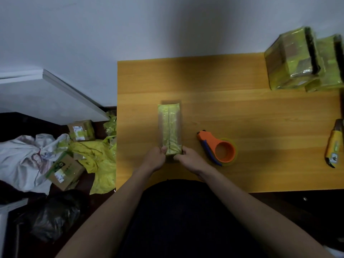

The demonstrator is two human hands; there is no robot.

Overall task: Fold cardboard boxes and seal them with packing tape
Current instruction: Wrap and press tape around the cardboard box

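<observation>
- Two bare hands meet at the near end of a long, thin cardboard box [169,127] in the middle of the frame.
- The box lies flat on the wooden tabletop [242,112], with its long side running away from the person.
- Shiny yellow-green tape covers the top of the box, and a dark seam line runs down its middle.
- The left hand [155,158] holds the near left corner, with its fingers curled and its thumb on top of the box.
- The right hand [188,157] pinches the near right corner, with its fingers curled round the end.
- An orange tape dispenser [217,148] lies on the tabletop just right of the box, near the right hand but not touching it.
- A roll of tape sits on the round part of the dispenser, and a blue strip runs along its lower edge.
- A stack of taped boxes [296,60] sits at the upper right of the frame, well apart from the hands.
- A yellow utility knife [334,144] lies at the right edge of the frame.
- Small cardboard boxes [81,130], yellow plastic bags [98,162], a white bag [24,157] and a black bag [54,218] lie on the floor at the left of the frame.
</observation>
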